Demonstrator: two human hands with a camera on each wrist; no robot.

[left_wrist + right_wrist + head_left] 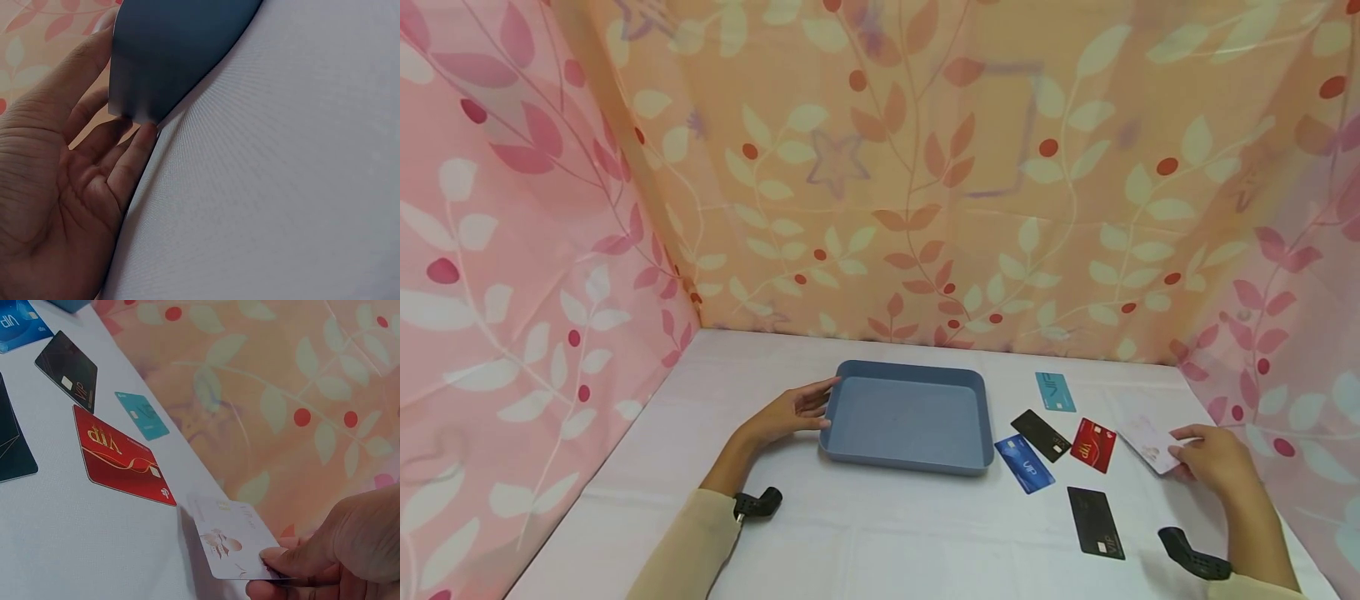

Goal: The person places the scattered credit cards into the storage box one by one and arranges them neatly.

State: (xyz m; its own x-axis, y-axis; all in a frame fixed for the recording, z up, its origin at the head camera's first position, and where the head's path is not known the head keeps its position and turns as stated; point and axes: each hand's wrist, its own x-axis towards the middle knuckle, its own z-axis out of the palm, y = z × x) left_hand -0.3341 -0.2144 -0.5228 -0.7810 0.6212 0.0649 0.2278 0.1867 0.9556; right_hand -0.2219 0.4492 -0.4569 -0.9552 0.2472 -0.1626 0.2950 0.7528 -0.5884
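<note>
A shallow blue-grey tray lies on the white table. My left hand is at its left side, with fingers and thumb touching the tray's wall. On the right, my right hand pinches the near edge of a white card between thumb and fingers, tilted and partly raised off the cloth. Close to that card lies a red VIP card. Left of it are a black card and a blue VIP card, overlapping slightly by the tray's right side.
A teal card lies farther back. Nearer the front is another black card. Patterned cloth walls enclose the table at the back and both sides. Each wrist carries a black camera mount.
</note>
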